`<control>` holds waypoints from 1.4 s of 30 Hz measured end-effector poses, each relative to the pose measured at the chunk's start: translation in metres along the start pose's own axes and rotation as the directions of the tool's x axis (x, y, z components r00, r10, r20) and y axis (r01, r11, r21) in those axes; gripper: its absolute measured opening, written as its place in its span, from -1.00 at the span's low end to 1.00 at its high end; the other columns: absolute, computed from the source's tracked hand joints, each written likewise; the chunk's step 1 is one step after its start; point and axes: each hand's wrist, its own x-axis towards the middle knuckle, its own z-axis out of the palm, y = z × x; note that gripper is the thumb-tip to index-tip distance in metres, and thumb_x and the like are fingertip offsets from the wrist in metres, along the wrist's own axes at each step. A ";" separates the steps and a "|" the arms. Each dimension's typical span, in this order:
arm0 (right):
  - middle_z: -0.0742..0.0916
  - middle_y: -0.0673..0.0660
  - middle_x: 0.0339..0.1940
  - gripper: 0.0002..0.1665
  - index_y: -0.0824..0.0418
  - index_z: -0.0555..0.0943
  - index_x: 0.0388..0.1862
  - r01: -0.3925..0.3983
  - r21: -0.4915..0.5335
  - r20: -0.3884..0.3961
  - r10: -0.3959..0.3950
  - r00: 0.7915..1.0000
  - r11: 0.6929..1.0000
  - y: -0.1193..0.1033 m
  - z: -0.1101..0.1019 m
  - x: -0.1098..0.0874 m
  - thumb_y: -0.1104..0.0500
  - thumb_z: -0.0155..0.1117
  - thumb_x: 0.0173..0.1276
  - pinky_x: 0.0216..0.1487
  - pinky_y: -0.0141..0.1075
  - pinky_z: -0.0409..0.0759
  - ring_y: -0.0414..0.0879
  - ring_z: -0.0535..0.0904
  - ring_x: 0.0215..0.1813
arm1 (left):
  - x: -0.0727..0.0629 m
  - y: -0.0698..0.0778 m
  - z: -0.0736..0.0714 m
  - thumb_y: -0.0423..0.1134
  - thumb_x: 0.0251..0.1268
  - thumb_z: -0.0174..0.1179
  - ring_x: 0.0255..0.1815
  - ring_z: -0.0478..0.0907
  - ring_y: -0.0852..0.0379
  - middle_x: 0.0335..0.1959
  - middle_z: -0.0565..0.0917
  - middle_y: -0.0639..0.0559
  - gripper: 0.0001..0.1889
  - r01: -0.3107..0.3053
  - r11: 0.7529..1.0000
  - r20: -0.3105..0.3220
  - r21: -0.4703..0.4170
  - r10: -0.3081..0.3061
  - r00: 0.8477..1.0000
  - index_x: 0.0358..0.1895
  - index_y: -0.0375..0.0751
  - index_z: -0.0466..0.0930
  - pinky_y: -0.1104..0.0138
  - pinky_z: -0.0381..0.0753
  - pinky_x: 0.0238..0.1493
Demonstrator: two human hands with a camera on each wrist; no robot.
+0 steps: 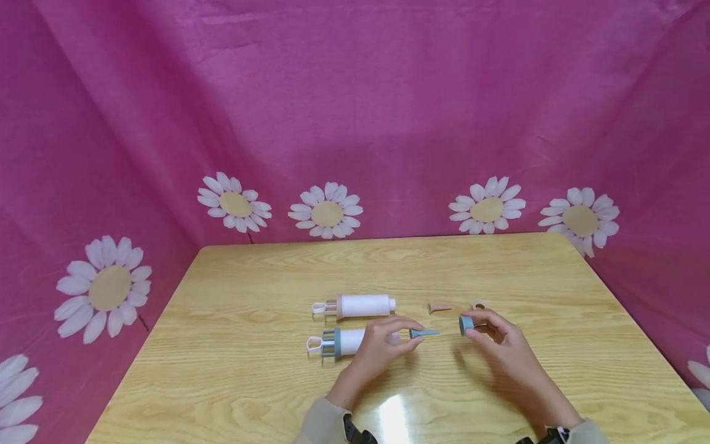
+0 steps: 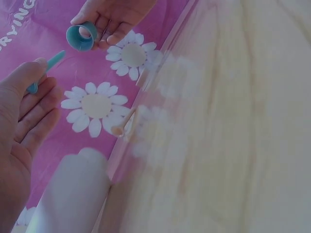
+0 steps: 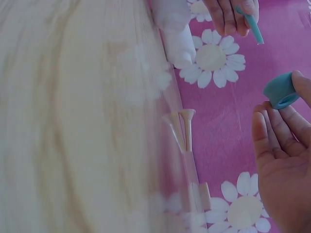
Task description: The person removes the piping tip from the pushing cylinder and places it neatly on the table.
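My left hand (image 1: 383, 340) pinches a slim teal nozzle (image 1: 424, 333) by its wide end, the narrow tip pointing right. In my right hand (image 1: 503, 345) a teal ring-shaped cap (image 3: 280, 91) is held between thumb and fingers, its opening showing in the left wrist view. Nozzle and cap face each other, a gap between them. Beneath the left hand lies a white syringe-like tube with a teal collar (image 1: 337, 343) and a loop handle, its front end partly hidden. A matching tube with a pinkish-brown collar (image 1: 363, 306) lies behind it.
A pinkish-brown nozzle (image 1: 440, 307) lies on the wooden table (image 1: 249, 382) beyond the hands. Beside it sits a pinkish-brown ring cap (image 1: 479, 304), close behind the right hand's fingers. A pink curtain (image 1: 388, 123) with daisies surrounds the table's back and sides.
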 end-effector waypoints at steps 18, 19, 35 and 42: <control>0.63 -0.33 -0.07 -0.67 0.37 0.54 0.13 -0.062 -0.080 -0.027 0.060 0.998 0.995 0.013 -0.033 -0.014 0.31 0.19 0.42 -0.03 -0.66 0.52 -0.50 0.55 -0.07 | 0.002 0.001 0.027 -0.30 0.16 0.38 -0.12 0.74 0.14 -0.20 0.80 -0.04 -0.85 -0.028 0.999 -0.010 -0.025 0.028 1.000 -0.20 -0.19 0.74 0.49 0.64 0.04; 0.62 -0.33 -0.09 -0.68 0.37 0.54 0.12 -0.058 -0.084 -0.030 0.056 0.998 0.995 0.015 -0.034 -0.014 0.32 0.19 0.42 -0.03 -0.67 0.52 -0.51 0.54 -0.08 | 0.002 0.001 0.028 -0.29 0.17 0.38 -0.12 0.74 0.14 -0.20 0.79 -0.04 -0.85 -0.023 0.999 -0.007 -0.030 0.022 1.000 -0.19 -0.19 0.74 0.50 0.64 0.04; 0.61 -0.35 -0.12 -0.70 0.35 0.60 0.06 0.004 -0.195 -0.045 -0.013 0.999 0.981 0.024 -0.040 -0.010 0.32 0.25 0.37 -0.03 -0.69 0.50 -0.48 0.51 -0.10 | 0.008 0.008 0.037 -0.27 0.18 0.38 -0.13 0.74 0.19 -0.22 0.80 -0.01 -0.86 -0.003 0.999 0.002 -0.048 0.003 1.000 -0.20 -0.16 0.74 0.54 0.62 0.05; 0.64 -0.13 -0.17 -0.67 0.30 0.65 0.03 0.015 -0.325 -0.039 -0.029 0.999 0.946 0.028 -0.047 -0.007 0.27 0.37 0.28 -0.15 -0.67 0.58 -0.53 0.51 -0.16 | 0.010 0.006 0.041 -0.27 0.18 0.38 -0.12 0.74 0.20 -0.22 0.80 0.00 -0.86 -0.030 0.999 0.005 -0.033 0.030 1.000 -0.20 -0.15 0.73 0.55 0.61 0.05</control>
